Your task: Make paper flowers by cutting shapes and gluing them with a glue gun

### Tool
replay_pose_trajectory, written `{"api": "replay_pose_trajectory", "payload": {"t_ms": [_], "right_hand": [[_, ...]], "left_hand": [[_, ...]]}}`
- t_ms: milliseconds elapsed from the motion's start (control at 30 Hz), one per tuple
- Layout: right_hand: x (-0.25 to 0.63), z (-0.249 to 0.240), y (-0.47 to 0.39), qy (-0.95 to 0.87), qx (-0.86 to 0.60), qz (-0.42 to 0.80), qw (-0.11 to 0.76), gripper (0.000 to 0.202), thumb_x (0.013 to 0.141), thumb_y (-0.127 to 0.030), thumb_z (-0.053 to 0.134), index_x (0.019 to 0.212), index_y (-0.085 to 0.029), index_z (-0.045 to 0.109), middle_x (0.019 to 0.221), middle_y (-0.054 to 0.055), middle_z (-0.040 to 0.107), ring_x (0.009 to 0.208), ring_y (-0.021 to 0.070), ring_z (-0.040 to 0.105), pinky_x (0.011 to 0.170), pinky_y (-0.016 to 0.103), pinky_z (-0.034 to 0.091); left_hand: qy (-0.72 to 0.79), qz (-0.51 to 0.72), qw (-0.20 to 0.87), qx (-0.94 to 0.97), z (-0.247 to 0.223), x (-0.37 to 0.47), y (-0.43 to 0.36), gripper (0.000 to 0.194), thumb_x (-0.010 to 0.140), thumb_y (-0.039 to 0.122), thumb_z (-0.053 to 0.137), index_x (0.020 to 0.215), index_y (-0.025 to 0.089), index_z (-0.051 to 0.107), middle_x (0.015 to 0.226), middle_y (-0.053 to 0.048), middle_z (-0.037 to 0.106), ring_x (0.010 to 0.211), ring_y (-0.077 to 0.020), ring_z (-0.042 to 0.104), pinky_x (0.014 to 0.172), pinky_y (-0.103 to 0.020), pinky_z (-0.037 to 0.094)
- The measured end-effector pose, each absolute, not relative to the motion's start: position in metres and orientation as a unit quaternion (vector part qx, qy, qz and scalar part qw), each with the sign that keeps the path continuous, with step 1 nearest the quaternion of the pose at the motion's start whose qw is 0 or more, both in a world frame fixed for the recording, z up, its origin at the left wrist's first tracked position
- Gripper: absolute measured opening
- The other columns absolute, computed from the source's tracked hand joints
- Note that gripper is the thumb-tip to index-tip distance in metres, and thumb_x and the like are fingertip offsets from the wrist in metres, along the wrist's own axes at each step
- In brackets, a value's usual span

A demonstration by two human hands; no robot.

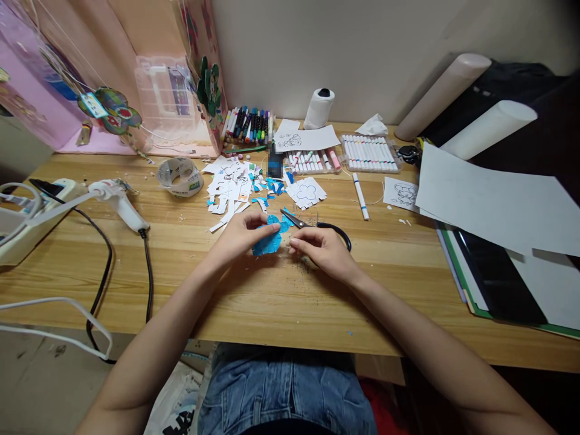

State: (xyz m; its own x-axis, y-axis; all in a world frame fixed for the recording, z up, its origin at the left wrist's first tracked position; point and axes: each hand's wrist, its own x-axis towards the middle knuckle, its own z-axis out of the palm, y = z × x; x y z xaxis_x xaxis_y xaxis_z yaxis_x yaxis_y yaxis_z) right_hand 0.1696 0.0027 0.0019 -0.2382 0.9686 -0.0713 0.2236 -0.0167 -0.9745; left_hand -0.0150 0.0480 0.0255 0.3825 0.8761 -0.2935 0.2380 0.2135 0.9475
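Note:
My left hand [248, 232] pinches a blue paper cutout [267, 244] with rounded, flower-like lobes between thumb and fingers, just above the table. Close on its right, my right hand [325, 252] has thumb and forefinger pressed together; whatever they may hold is too small to make out. Behind the right hand lie black-handled scissors [296, 220], tips pointing left and partly hidden by that hand. Beyond both hands is a pile of white and blue paper scraps [231, 184], beside a square of paper with a flower outline [307, 192]. Dark crumbs dot the wood near the right fingertips.
Clear tape [180, 177] and a white glue gun [120, 202] with a black cord stand left. Marker sets [369, 153] line the back, with one loose marker [361, 196]. White sheets [489, 199] cover folders at right. A pink cardboard box [167, 36] rises back left.

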Motion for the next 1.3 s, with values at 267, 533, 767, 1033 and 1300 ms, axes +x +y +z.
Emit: {"api": "replay_pose_trajectory", "payload": {"t_ms": [267,533,767,1033,1300], "right_hand": [[0.172,-0.002,0.005,-0.575,-0.5,0.512,0.396,0.017,0.074,-0.033,0.067,0.077,-0.017,0.068,0.077,0.004,0.069,0.068,0.0149,0.063,0.065,0.028,0.049],[0.179,0.005,0.008,-0.57,-0.545,0.397,0.47,0.015,0.074,-0.032,0.068,0.078,-0.018,0.068,0.078,0.004,0.068,0.071,0.0155,0.062,0.064,0.028,0.048],[0.178,0.003,0.005,-0.65,-0.532,0.273,0.469,0.01,0.078,-0.027,0.064,0.074,-0.019,0.067,0.075,0.002,0.066,0.072,0.0152,0.058,0.067,0.03,0.046],[0.192,-0.005,0.018,-0.506,-0.603,0.287,0.546,0.016,0.079,-0.033,0.061,0.077,-0.017,0.064,0.074,0.001,0.063,0.068,0.013,0.058,0.057,0.023,0.046],[0.175,-0.001,0.006,-0.645,-0.501,0.282,0.503,0.005,0.076,-0.022,0.067,0.079,-0.021,0.071,0.079,0.002,0.067,0.078,0.0164,0.06,0.07,0.031,0.047]], "left_hand": [[0.473,0.243,0.59,0.608,0.021,-0.016,0.047,0.031,0.071,0.044,0.062,0.071,0.013,0.061,0.06,0.002,0.055,0.051,-0.0075,0.045,0.046,-0.019,0.034],[0.47,0.211,0.551,0.656,0.025,-0.014,0.046,0.038,0.081,0.043,0.05,0.057,0.014,0.05,0.055,0.004,0.042,0.051,-0.0072,0.036,0.047,-0.019,0.027],[0.486,0.226,0.531,0.657,0.024,-0.012,0.046,0.037,0.08,0.045,0.049,0.059,0.014,0.053,0.057,0.003,0.045,0.052,-0.0086,0.038,0.049,-0.021,0.028],[0.56,0.284,0.461,0.627,0.02,-0.018,0.051,0.035,0.078,0.044,0.05,0.059,0.015,0.049,0.055,0.004,0.041,0.051,-0.0085,0.036,0.048,-0.022,0.026],[0.446,0.183,0.538,0.691,0.022,-0.01,0.041,0.035,0.085,0.043,0.043,0.068,0.014,0.055,0.062,0.002,0.047,0.059,-0.0105,0.042,0.053,-0.022,0.032]]}}
